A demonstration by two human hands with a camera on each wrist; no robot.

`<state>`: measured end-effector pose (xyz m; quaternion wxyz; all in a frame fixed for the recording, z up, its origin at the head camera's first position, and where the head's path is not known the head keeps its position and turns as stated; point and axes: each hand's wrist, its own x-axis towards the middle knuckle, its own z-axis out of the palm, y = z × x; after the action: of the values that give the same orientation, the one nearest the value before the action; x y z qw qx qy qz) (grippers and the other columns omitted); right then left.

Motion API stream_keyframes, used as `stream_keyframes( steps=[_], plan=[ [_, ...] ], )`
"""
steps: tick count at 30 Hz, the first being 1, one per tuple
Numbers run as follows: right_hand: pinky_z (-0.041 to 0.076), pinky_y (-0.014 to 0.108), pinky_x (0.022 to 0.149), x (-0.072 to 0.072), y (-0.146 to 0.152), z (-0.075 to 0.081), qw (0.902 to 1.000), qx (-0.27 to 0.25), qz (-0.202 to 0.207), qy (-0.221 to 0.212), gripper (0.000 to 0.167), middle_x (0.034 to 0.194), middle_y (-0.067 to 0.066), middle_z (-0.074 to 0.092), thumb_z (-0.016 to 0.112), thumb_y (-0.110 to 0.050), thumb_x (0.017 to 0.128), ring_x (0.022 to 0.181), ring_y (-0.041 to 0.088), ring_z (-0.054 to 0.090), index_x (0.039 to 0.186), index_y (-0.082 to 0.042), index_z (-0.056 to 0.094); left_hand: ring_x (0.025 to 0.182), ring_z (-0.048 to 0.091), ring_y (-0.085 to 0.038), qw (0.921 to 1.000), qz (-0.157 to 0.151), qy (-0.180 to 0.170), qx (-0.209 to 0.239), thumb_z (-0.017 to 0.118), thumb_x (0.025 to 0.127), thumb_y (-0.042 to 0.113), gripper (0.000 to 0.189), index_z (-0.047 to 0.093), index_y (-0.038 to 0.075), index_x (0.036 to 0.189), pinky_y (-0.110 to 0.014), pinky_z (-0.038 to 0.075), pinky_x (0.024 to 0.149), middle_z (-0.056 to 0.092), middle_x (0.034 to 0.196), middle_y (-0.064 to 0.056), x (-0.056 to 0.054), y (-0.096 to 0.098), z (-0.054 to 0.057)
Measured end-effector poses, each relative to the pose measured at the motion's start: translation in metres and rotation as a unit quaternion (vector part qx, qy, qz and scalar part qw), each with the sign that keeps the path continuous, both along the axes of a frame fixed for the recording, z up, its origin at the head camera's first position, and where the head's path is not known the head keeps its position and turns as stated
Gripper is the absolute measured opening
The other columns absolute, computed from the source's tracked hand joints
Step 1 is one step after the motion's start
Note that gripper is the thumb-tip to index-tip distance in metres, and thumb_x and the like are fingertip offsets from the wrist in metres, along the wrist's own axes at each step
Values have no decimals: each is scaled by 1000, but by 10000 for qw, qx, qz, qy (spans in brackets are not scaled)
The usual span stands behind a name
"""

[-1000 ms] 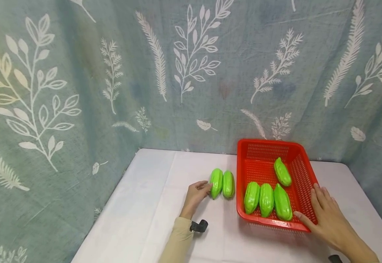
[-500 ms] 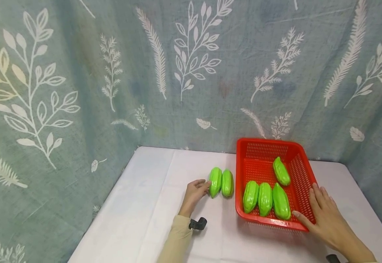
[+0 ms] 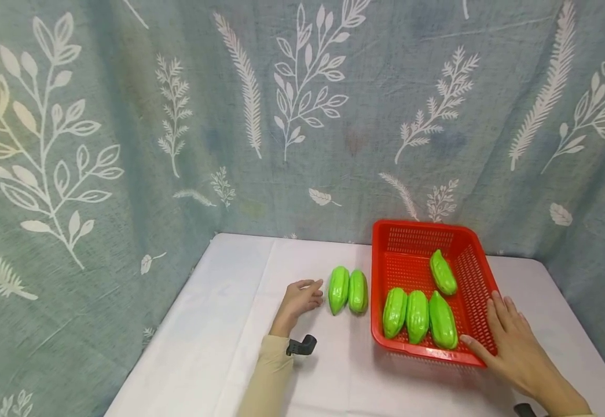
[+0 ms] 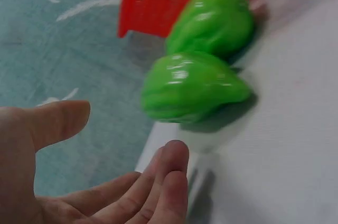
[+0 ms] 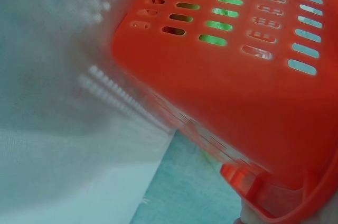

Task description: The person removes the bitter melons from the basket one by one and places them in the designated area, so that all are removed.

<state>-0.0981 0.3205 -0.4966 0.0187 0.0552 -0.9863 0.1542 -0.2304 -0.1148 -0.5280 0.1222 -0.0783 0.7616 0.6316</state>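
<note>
My left hand (image 3: pixel 300 298) hovers just left of two glossy green ribbed fruits on the white table, thumb and fingers apart and nothing between them. The nearer fruit (image 3: pixel 338 289) stands lengthwise beside the second fruit (image 3: pixel 358 291); in the left wrist view the pointed fruit (image 4: pixel 193 86) lies beyond my fingertips (image 4: pixel 174 152). To the right is a red plastic basket (image 3: pixel 377 278) holding several similar fruits (image 3: pixel 442 321). My right hand (image 3: pixel 518 350) rests on the basket's right rim near its front corner, fingers extended. In the right wrist view the basket wall (image 5: pixel 211 92) hides most of that hand.
A white cloth covers the table (image 3: pixel 229 324). Behind and to the left hangs a blue-green curtain (image 3: pixel 203 116) with white leaf prints, close to the table's back edge. Inside the basket, one fruit (image 3: pixel 443 272) lies apart from the front row.
My left hand has drawn back left from the nearer fruit, leaving a gap, and its fingers have loosened. My right hand stays on the basket rim. The head view has shifted slightly.
</note>
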Motion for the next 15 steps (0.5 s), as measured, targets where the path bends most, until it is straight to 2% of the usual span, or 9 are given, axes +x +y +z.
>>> stream_keyframes(
  steps=[3,7,10,15],
  plan=[
    [20,80,113,1,-1,1,10000,8,5,7,106,166,40,6,54,-62,99,155,58,-1,157,17,13,103,76,-25,9995,163,249,-74,64,101,44,62,57,-4,141,-35,61,93,74,120,-21,-4,-6,14],
    [20,80,113,1,-1,3,10000,31,-5,-13,107,166,40,4,53,-63,99,156,57,-4,157,17,11,104,76,-24,9973,285,666,77,66,101,40,53,63,1,135,-36,60,97,74,121,-19,-8,-8,41],
    [19,80,113,0,0,3,10000,30,-24,-80,107,166,40,3,53,-63,99,155,57,-4,157,16,10,105,76,-26,9946,207,960,346,67,101,37,48,65,1,134,-38,59,100,74,121,-20,-10,-3,64],
    [17,80,114,0,-1,1,9999,39,-48,-135,108,166,40,1,53,-63,99,155,58,-4,158,16,9,108,75,-30,9883,-96,1319,765,66,101,33,47,64,0,135,-40,58,102,73,123,-23,-15,13,98]
  ],
)
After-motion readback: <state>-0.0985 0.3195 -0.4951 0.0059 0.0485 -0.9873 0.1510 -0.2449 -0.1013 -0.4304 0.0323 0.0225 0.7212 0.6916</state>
